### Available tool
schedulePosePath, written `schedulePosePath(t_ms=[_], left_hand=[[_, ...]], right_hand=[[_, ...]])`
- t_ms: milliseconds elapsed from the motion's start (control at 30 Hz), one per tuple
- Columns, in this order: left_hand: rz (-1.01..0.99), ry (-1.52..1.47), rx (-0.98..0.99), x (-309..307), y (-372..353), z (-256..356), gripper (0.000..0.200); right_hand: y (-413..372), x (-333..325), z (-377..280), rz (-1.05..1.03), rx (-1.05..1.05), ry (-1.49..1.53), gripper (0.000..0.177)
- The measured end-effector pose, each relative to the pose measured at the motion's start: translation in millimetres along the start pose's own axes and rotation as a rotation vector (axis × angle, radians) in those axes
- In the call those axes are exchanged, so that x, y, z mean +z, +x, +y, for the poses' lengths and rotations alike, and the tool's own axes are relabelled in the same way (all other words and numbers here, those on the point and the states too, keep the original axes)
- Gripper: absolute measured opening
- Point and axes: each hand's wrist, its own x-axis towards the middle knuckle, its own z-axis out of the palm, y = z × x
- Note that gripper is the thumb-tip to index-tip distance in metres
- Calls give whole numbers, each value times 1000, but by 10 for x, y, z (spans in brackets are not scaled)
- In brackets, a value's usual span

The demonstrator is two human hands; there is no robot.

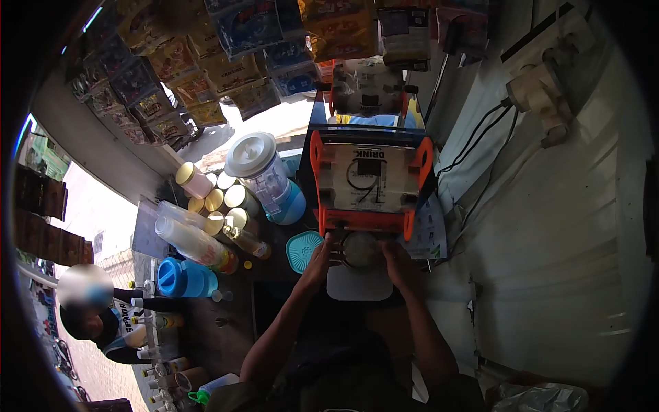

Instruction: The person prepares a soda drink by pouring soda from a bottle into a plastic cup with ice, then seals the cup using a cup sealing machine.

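A film-roll cup sealing machine (371, 175) with orange side brackets stands before me, its film printed with "DRINK". At its lower front is a round, pale-topped cup (361, 249), dim in shadow. My left hand (318, 262) is against the cup's left side and my right hand (399, 262) against its right side, with fingers curved around it. Some fingertips are lost in the shade. Just below the cup lies a white tray with rounded corners (359, 285). A teal scalloped lid or dish (303, 251) sits beside my left hand.
Left on the counter stand a blender (264, 175), gold-lidded jars (214, 200), stacked plastic cups (189, 240) and a blue pitcher (185, 277). Snack packets (244, 27) hang overhead. Cables (473, 141) run down the right wall. Another person (103, 323) is outside, left.
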Motion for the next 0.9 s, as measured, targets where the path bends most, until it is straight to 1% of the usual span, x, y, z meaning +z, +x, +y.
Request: schedulePosePath(t_ms=[33, 67, 133, 167, 233, 267, 300, 333, 367, 400, 433, 467, 500, 533, 567, 600, 633, 667, 700, 733, 767, 800, 867, 900], left_hand=[[-11, -24, -28, -30, 64, -66, 72], [-17, -17, -24, -21, 77, -116, 72], [18, -12, 34, -4, 49, -117, 69], [3, -16, 67, -12, 39, -138, 69], [0, 6, 42, -29, -16, -36, 65], [4, 20, 15, -57, -42, 9, 62], [141, 44, 20, -177, 65, -131, 47], [282, 387, 173, -300, 42, 48, 32], [397, 376, 285, -419, 76, 265, 27], [431, 241, 387, -530, 108, 638, 24], [557, 309, 498, -539, 135, 1159, 23], [561, 399, 804, -655, 308, 1542, 20], [550, 412, 914, -585, 398, 2020, 19], [377, 409, 966, -616, 612, 2336, 20], [233, 664, 1125, -772, 998, 2501, 26], [253, 545, 835, -630, 1127, 2697, 29], [148, 641, 876, -692, 1417, 2757, 32], [69, 610, 874, -698, 1672, 2713, 35], [19, 669, 804, -663, 1645, 2741, 38], [-29, 729, 736, -643, 1607, 2793, 41], [-7, 650, 769, -681, 1753, 2730, 49], [-15, 652, 775, -690, 1785, 2700, 49], [-53, 557, 819, -704, 1786, 2684, 59], [-63, 622, 784, -728, 1842, 2703, 69]], right_hand=[[22, 32, 9, -2, -2, 70, 53], [22, 17, 23, 7, -3, 74, 53], [-28, -53, -158, -71, 61, -46, 53], [-19, -32, -118, -65, 59, -40, 53], [-69, 33, 26, 59, -102, 6, 45], [-118, 50, 64, 63, -110, 14, 45], [-147, 81, 83, 172, -230, -7, 36], [-161, 104, 82, 286, -354, -25, 27], [-226, 88, 78, 347, -357, -45, 25], [-351, 69, 58, 403, -355, -65, 23], [-502, 102, 95, 461, -264, 7, 24], [-666, 148, 171, 517, -169, 75, 24], [-875, 208, 297, 547, -38, -1, 24], [-1052, 297, 379, 564, 36, -39, 24], [-1228, 386, 461, 577, 110, -75, 24], [-1365, 517, 473, 588, 181, 78, 24], [-1531, 627, 523, 600, 252, 231, 24], [-1605, 855, 821, 573, 220, 462, 27], [-1683, 895, 830, 337, 241, 557, 30], [-1759, 962, 809, 189, 234, 731, 33], [-1780, 1034, 826, 95, 222, 824, 35], [-1761, 1080, 783, 104, 219, 827, 35], [-1637, 1144, 630, 153, 199, 999, 38], [-1542, 1171, 576, 194, 205, 1015, 37]])
